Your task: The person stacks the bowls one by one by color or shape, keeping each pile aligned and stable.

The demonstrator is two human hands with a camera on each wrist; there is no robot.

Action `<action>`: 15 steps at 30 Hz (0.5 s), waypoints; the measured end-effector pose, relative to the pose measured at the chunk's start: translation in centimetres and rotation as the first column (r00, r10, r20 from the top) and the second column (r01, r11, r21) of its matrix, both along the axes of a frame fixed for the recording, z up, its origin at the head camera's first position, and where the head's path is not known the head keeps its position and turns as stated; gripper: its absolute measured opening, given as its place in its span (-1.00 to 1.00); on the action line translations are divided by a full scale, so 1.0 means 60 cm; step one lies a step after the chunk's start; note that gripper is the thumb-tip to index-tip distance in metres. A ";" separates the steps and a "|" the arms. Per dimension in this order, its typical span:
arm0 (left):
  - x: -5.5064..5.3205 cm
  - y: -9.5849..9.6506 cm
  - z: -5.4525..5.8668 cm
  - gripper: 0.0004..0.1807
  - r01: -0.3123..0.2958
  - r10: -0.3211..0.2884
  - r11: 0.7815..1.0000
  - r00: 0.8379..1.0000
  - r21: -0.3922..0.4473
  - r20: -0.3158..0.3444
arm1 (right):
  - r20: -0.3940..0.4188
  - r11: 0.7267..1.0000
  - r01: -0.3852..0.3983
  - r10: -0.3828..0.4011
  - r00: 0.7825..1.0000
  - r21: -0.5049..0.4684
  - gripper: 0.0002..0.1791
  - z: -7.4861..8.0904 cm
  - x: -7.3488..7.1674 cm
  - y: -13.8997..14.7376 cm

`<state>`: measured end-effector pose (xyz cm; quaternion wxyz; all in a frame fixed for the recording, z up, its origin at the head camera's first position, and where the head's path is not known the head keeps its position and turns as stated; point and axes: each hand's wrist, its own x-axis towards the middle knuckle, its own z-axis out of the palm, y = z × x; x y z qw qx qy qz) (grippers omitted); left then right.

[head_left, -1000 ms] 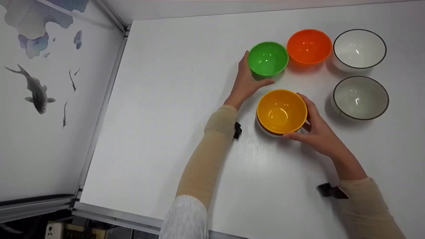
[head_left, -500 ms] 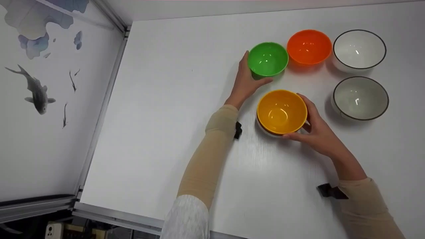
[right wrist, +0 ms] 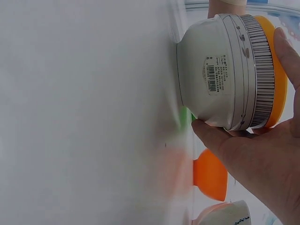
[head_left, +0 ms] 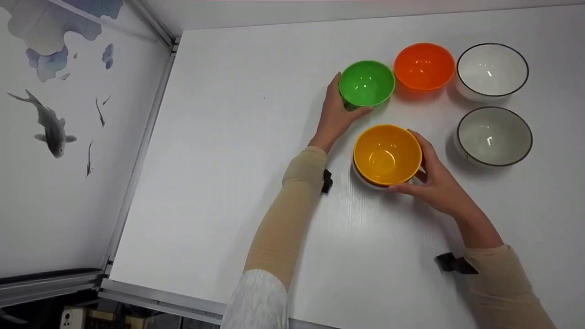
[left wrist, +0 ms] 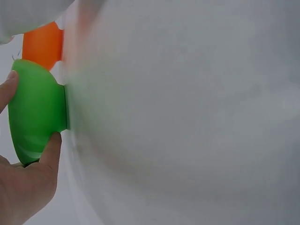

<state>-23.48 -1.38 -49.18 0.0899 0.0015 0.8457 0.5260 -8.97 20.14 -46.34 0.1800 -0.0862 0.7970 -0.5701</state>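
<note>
In the head view my left hand (head_left: 336, 113) holds a small green bowl (head_left: 366, 83) by its left side, fingers along the far edge and thumb at the near edge. The left wrist view shows the green bowl (left wrist: 37, 108) with its foot at the white table. My right hand (head_left: 436, 180) grips a nested stack from the right. On top of it is a yellow bowl (head_left: 387, 154), set in a white patterned bowl (right wrist: 206, 75) that carries a barcode label. One finger reaches low on the white bowl; another is at the yellow rim.
An orange bowl (head_left: 424, 67) stands right beside the green one. Two white bowls with dark rims are at the right: a far white bowl (head_left: 492, 70) and a nearer greyish-white bowl (head_left: 494, 137). A printed side panel (head_left: 73, 183) borders the white table (head_left: 219, 137) on the left.
</note>
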 end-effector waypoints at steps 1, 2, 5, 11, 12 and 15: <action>0.000 -0.001 0.000 0.23 -0.001 0.001 1.000 1.000 -0.004 -0.001 | -0.001 1.000 0.000 0.000 1.000 -0.001 0.22 0.000 0.000 0.000; 0.001 -0.002 0.000 0.23 -0.003 0.003 1.000 1.000 -0.006 -0.002 | -0.001 1.000 0.001 -0.001 1.000 -0.002 0.22 0.000 0.000 0.000; 0.003 -0.004 0.000 0.24 -0.010 0.010 1.000 1.000 -0.008 -0.002 | -0.002 1.000 0.003 -0.003 1.000 -0.008 0.22 0.000 0.000 0.000; 0.006 -0.012 -0.001 0.21 -0.019 0.019 1.000 1.000 -0.003 -0.011 | -0.012 1.000 0.003 -0.004 1.000 -0.030 0.20 0.000 0.001 0.000; 0.007 -0.013 0.000 0.21 -0.019 0.019 1.000 1.000 -0.004 -0.013 | -0.014 0.999 0.003 -0.003 1.000 -0.032 0.20 0.000 0.001 -0.001; 0.008 -0.016 0.000 0.20 -0.025 0.025 1.000 1.000 -0.004 -0.012 | -0.012 1.000 0.002 -0.003 1.000 -0.020 0.19 0.001 0.001 -0.001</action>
